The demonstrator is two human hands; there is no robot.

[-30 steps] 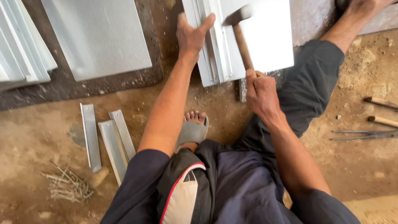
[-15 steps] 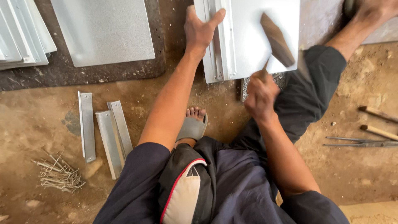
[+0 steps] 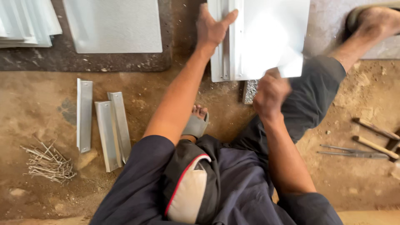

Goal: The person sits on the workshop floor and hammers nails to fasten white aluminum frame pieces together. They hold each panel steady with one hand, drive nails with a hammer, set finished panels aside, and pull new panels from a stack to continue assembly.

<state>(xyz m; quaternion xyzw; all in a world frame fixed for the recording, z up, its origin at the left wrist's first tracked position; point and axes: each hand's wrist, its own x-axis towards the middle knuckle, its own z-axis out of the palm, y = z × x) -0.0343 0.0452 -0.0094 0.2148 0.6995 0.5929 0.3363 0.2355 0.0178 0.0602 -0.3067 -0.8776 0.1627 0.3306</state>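
Pale sheet metal (image 3: 266, 37) at upper centre — my left hand (image 3: 210, 29) presses it flat, fingers spread; my right hand (image 3: 271, 91) is fisted, its contents blurred. Left edge already folded — three bent strips (image 3: 104, 125) lie centre-left.

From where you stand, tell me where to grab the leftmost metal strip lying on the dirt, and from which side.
Take the leftmost metal strip near its middle, pinching across its narrow width from above. It lies flat and lengthwise on the dirt floor, with a clear gap to the two strips on its right and bare ground on its left, so fingers likely fit down both long edges.
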